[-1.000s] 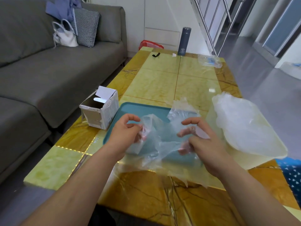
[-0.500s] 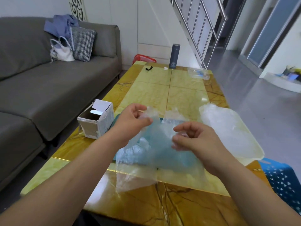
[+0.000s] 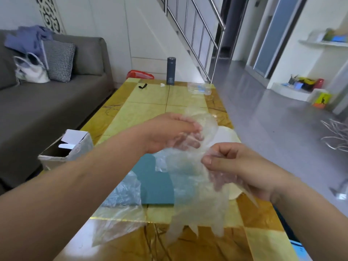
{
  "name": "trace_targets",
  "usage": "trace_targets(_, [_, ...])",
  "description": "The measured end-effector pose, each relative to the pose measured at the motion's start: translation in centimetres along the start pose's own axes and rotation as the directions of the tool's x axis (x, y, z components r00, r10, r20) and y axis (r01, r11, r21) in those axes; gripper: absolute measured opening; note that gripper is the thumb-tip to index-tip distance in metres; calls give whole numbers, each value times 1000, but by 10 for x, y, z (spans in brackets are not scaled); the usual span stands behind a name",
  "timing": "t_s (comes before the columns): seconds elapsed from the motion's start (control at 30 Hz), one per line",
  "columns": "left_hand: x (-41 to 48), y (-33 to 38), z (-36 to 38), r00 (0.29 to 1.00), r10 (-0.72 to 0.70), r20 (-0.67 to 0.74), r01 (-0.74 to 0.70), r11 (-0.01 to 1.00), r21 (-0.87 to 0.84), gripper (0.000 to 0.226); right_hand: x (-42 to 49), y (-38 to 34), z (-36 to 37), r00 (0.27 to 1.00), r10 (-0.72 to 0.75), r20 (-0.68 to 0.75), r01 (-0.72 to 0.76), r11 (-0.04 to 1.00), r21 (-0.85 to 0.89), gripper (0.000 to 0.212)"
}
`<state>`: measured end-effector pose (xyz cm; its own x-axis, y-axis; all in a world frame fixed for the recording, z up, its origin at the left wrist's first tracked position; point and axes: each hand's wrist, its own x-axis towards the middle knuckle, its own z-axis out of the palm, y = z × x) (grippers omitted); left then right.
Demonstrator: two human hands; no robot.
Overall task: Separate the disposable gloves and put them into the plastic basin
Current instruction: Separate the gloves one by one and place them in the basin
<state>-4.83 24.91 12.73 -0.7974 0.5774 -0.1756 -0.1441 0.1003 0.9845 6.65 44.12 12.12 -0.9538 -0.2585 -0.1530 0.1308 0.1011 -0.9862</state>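
Disposable gloves (image 3: 190,172), a clear clump above the teal plastic basin (image 3: 156,187), are gripped by your left hand (image 3: 169,132) at 11 o'clock and right hand (image 3: 237,162) at 3 o'clock, so separating seems unfinished.

clear gloves (image 3: 192,178) are held up over a teal basin (image 3: 156,187). the left hand (image 3: 169,132) grips the upper film, its fingers showing through it; the right hand (image 3: 235,166) pinches it just beside. the glove fingers hang toward the table (image 3: 148,108). an open box (image 3: 64,149) stands at the left edge, a flask (image 3: 171,71) at the far end.
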Motion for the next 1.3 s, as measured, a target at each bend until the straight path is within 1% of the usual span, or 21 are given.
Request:
trace_targets(0.07, [11,19,8,995,15,94,-18,999,35,7,-7,-7,-15,990,-11,141,9,1000,9,11])
trace_targets(0.13, [25,37,14,987,44,157,-57,995,81,11,-14,-12,-29,953,3,303,-7,1000,12,5])
trace_targets(0.2, [46,43,20,984,61,165,-85,987,138,11,-17,-13,-42,911,20,411,-24,1000,3,5])
trace_targets(0.27, [71,36,25,988,103,115,-135,938,318,16,-18,-15,-47,904,21,427,-29,1000,13,11])
trace_targets(0.33, [96,17,28,985,151,82,-172,825,539,26,-15,-15,-51,925,-8,379,-9,999,43,10])
trace_targets(0.37, [108,7,29,983,164,77,-177,783,596,28,-14,-15,-52,944,-24,329,8,999,51,11])
trace_targets(0.47, [131,-20,31,978,194,80,-196,717,669,19,-7,-12,-63,989,-22,149,10,996,84,18])
trace_targets(0.57, [150,-31,31,976,197,89,-201,675,710,12,-3,-6,-74,999,-1,53,-1,999,48,4])
trace_targets(0.6, [151,-33,31,984,166,59,-159,688,708,12,-2,-5,-76,1000,1,14,-1,999,34,7])
trace_targets(0.63, [153,-33,33,992,121,28,-104,693,713,12,0,-3,-80,999,9,-45,-8,1000,24,12])
trace_targets(0.67, [155,-36,32,992,121,21,-97,664,741,14,4,-2,-82,993,5,-119,-4,1000,9,14])
trace_targets(0.73, [159,-38,28,979,191,76,-171,557,813,28,21,-2,-88,958,-14,-288,5,1000,-30,8])
trace_targets(0.8, [159,-39,23,967,245,69,-186,499,846,25,47,2,-97,902,-43,-429,-5,994,-111,6])
trace_targets(0.83, [160,-40,22,958,285,7,-172,559,811,19,61,5,-100,881,-57,-470,-22,987,-161,7])
trace_targets(0.9, [168,-43,12,926,371,-67,-183,598,780,21,90,16,-105,856,-86,-509,-64,961,-270,10])
trace_targets(0.97, [169,-44,5,928,313,-204,-126,775,619,32,113,30,-109,819,-153,-553,-123,895,-429,12])
trace_targets(1.0, [161,-42,-2,912,310,-269,-107,813,573,30,124,37,-109,795,-206,-571,-154,841,-519,13])
trace_targets(1.07, [150,-44,-11,872,315,-374,-94,859,503,16,136,51,-113,744,-265,-613,-242,749,-617,12])
trace_targets(1.13, [133,-42,-14,837,341,-428,-74,845,529,12,143,65,-111,710,-269,-651,-302,719,-626,10])
trace_targets(1.2, [117,-43,-11,827,427,-366,-93,746,660,19,146,75,-109,701,-277,-657,-320,701,-637,19])
trace_targets(1.3, [92,-43,3,883,463,-72,-199,510,837,29,141,68,-108,703,-321,-634,-249,724,-644,41])
